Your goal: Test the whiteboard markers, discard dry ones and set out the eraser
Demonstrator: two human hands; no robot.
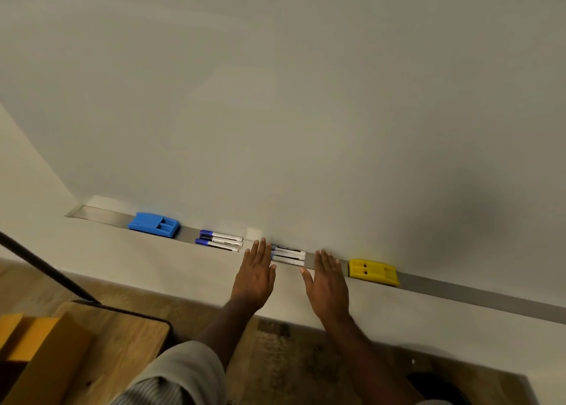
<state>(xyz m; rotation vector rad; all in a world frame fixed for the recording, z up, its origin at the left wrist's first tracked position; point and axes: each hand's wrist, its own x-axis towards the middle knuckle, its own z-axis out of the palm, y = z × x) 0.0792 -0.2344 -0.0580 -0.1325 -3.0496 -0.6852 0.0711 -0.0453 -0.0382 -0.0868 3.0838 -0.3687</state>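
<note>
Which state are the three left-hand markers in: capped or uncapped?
Capped. Each of the three markers lying in the tray shows a blue cap on its left end; no tips are exposed.

Bare tray [459, 289] right of yellow eraser [373, 271]; markers [288, 256] crowd middle.

Both my hands flat at the marker tray, one on each side of a marker bundle.

My left hand [255, 274] and right hand [327, 279] reach out with straight fingers, fingertips at the edge of the grey tray [459, 291] under the whiteboard [275, 98]. Between them lie three markers [288, 256] side by side. Further left I see three blue-capped markers [219, 241], then a blue eraser [153, 224]. A yellow eraser [373, 272] sits just right of my right hand. A wooden table [122, 337] shows lower left.
</note>
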